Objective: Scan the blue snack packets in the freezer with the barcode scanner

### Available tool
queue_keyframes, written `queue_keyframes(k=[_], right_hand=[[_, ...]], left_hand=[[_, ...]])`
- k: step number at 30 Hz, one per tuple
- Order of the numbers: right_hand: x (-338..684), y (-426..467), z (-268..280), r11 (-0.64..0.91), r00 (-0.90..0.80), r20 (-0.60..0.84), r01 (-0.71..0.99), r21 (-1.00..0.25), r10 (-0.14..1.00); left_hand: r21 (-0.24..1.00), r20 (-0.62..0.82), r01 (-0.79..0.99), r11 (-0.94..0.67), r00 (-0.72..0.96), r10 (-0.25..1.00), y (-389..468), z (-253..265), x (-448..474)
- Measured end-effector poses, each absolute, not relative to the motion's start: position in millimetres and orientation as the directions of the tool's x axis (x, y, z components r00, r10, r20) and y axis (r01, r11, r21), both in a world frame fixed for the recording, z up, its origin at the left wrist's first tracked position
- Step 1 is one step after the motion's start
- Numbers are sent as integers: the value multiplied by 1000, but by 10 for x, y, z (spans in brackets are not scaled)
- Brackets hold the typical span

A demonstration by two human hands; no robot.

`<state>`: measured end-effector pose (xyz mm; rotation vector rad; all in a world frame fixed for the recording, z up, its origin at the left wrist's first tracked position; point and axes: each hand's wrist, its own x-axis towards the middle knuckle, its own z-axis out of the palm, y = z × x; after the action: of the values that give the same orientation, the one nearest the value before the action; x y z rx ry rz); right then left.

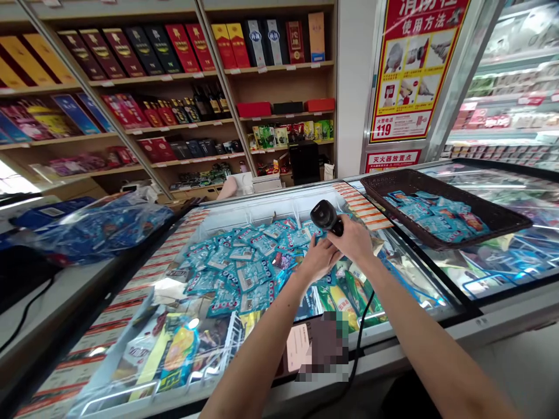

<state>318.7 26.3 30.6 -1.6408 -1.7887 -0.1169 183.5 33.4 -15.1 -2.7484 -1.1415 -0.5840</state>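
Note:
My right hand (356, 240) is wrapped around the handle of a black barcode scanner (325, 216), its head pointing left over the freezer. A black cable (363, 331) hangs from it across the freezer's front edge. My left hand (321, 258) lies low over the glass beside the right hand, back up, fingers apart. Its fingertips are partly hidden, and I cannot tell whether they touch a packet. Many small blue snack packets (253, 273) are spread over the glass top, left of and beyond my hands. A phone (299, 348) lies near the front edge, partly blurred out.
A dark brown basket (502, 224) with several blue packets stands on the freezer at the right. Plastic-wrapped blue packs (105, 224) lie on the counter at the left. Under the glass are ice cream packs (179, 352). Shelves (174, 125) of boxes and bottles stand behind.

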Motion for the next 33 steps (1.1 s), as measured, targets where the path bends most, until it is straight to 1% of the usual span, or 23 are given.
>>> queue_keyframes(k=[2,5,7,9,10,12,16,18,20,21,23,24,26,28,30,32,33], right_hand=[[3130,266,270,191,17,533,923,-334,846],[3098,267,203,188,-13,526,941,-280,850],[3091,273,171,189,-28,518,946,-262,855],[3081,283,150,207,-58,504,947,-244,862],[3074,288,140,223,-82,494,946,-234,866],[3062,295,119,255,-129,470,942,-216,873],[3057,293,79,291,-189,430,939,-186,883],[3061,289,72,298,-208,412,940,-167,887],[3065,286,77,300,-222,392,942,-150,893],[3066,285,82,301,-227,384,943,-143,895],[3069,280,94,304,-233,383,943,-136,894],[3070,276,99,309,-237,387,942,-134,891],[3069,264,106,329,-256,396,935,-130,882],[3063,248,105,353,-281,399,928,-119,873],[3052,235,97,368,-304,387,924,-102,871],[3040,225,85,364,-313,366,928,-80,877],[3034,221,80,363,-318,354,929,-68,880]], left_hand=[[92,423,674,-733,639,642,313,-112,1724],[168,492,694,-700,556,670,339,-61,1418],[200,506,764,-614,456,732,407,-49,1148],[215,513,856,-470,311,800,506,-58,891],[211,496,885,-415,269,826,560,-69,788],[184,437,913,-364,256,862,665,-97,656],[110,331,942,-316,265,906,807,-143,629],[86,299,944,-318,280,912,837,-147,647],[100,319,924,-369,321,892,843,-138,642],[124,354,905,-408,343,870,838,-133,628],[210,444,854,-476,350,825,815,-128,587],[273,484,829,-488,321,815,799,-131,561],[429,523,779,-458,199,829,766,-145,507],[581,514,710,-397,57,856,740,-166,458],[707,470,615,-349,-40,882,722,-179,422],[789,423,522,-325,-79,902,711,-176,404],[810,410,492,-320,-84,908,705,-169,402]])
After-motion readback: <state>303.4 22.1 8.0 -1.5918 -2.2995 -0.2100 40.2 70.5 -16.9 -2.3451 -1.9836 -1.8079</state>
